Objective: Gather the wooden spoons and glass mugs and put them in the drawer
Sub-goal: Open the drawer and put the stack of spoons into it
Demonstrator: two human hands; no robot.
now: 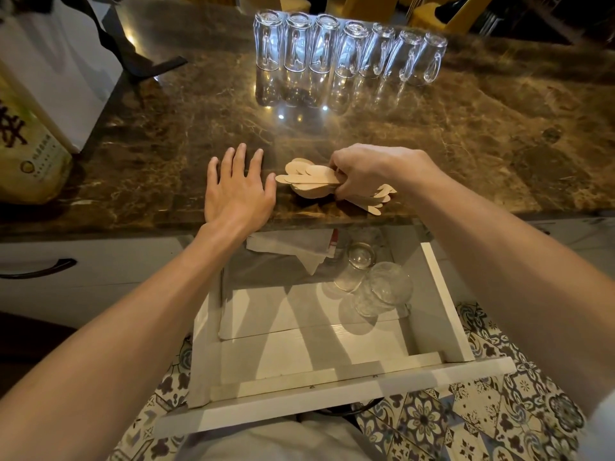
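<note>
The right hand (362,171) pinches a bundle of spoons (312,181) low over the counter (466,144) at its near edge; the left hand (236,191) lies flat beside them, fingers spread, holding nothing. Seven mugs (346,48) stand inverted at the far side. Square the spoons against the left palm, then lower them into the open drawer (332,394), left of the glasses (376,284) there.

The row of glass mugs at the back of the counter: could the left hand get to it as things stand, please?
Probably yes: the left hand is open and empty, and only bare counter lies between it and the row of glass mugs.
</note>
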